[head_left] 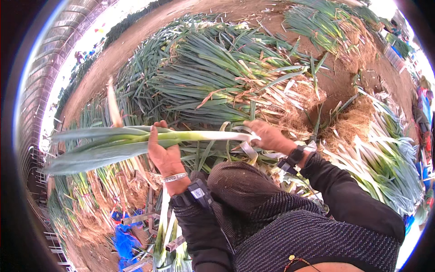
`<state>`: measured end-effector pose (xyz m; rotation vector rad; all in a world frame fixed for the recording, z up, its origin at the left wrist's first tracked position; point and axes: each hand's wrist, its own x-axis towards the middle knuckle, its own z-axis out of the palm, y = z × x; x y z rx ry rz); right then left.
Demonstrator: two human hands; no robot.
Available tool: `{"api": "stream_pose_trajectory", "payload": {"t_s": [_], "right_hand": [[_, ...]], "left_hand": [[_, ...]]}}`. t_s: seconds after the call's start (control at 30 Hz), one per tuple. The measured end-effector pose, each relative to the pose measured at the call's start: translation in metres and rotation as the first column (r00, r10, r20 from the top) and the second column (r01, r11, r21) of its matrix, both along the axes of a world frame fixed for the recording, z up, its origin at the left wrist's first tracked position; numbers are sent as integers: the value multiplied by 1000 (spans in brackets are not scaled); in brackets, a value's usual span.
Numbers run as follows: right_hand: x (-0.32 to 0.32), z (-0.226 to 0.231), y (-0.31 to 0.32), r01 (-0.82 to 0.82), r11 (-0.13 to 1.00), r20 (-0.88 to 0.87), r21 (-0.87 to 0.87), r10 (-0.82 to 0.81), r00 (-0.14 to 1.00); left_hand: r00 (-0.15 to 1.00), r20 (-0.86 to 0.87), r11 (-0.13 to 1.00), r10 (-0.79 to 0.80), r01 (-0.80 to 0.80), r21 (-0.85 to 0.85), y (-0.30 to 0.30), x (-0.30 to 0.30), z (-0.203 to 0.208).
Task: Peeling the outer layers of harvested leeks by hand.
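A single leek (208, 135) lies level across the view in front of me, its wide green leaves to the left and its white shank to the right. My left hand (163, 152) is closed around it where the leaves begin to fan out. At the white root end, my right hand (269, 136) pinches the stalk, and its fingers hide the tip. A pale strip of peeled leaf (247, 148) hangs beside the right hand. Behind the leek's leaves, a dry tan leaf (113, 103) stands up.
A large heap of leeks (213, 77) lies ahead on bare soil. More piles lie at the right (376, 149), far right (326, 27) and left (99, 181). Near my left forearm are metal bars (140, 218) and blue plastic (125, 242). My knee (242, 186) is below the leek.
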<state>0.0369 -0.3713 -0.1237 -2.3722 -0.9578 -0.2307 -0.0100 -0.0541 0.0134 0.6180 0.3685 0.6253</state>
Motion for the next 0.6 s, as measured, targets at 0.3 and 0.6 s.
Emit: {"api": "stream_pose_trajectory", "payload": {"t_s": [0.3,0.6], "right_hand": [[-46,0,13,19,1000,-472,-14,-24,881],[-39,-17,-14,87,903,-634,421,224,740]], "left_hand": [[859,121,840,-497,443,314,-72,-2,18],[884,116,885,-454,433,170,-95,34,73]]}}
